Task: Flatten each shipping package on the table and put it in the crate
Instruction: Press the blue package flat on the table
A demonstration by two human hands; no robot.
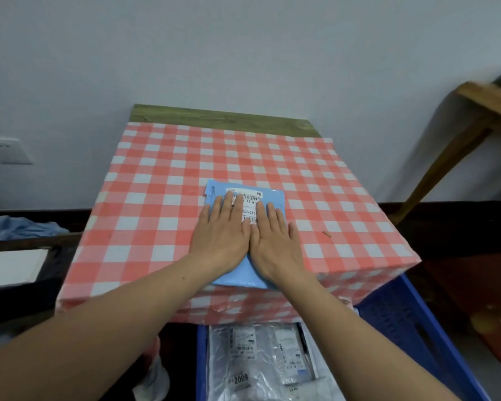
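1. While both hands press down on it, the package [237, 274] lies flat on the table [145, 198], with its near end right at the front edge.
2. Left hand [223, 230]: palm down, fingers straight and slightly spread, fingertips on the label [248, 198]. It grips nothing and just presses flat.
3. Right hand [272, 241]: the same, palm down with straight fingers and nothing clasped. It sits just beside the left hand, and the two touch along their inner sides.
4. The package is blue. The label is white and sits on the far half. A barcode shows, partly covered by the fingers.
5. The table carries a red-and-white checked cloth. A bare greenish wood strip [223, 118] shows at the far edge, by the wall.
6. The crate [411, 328] is blue and sits on the floor under the table's front edge, right of centre. Inside it, pale labelled bags [258, 357] lie flat.
7. A small brown sliver [327, 233] lies on the cloth to the right of the right hand, apart from the package.
8. There is a wall socket [9, 150] at the far left and a wooden frame [460, 146] at the right.
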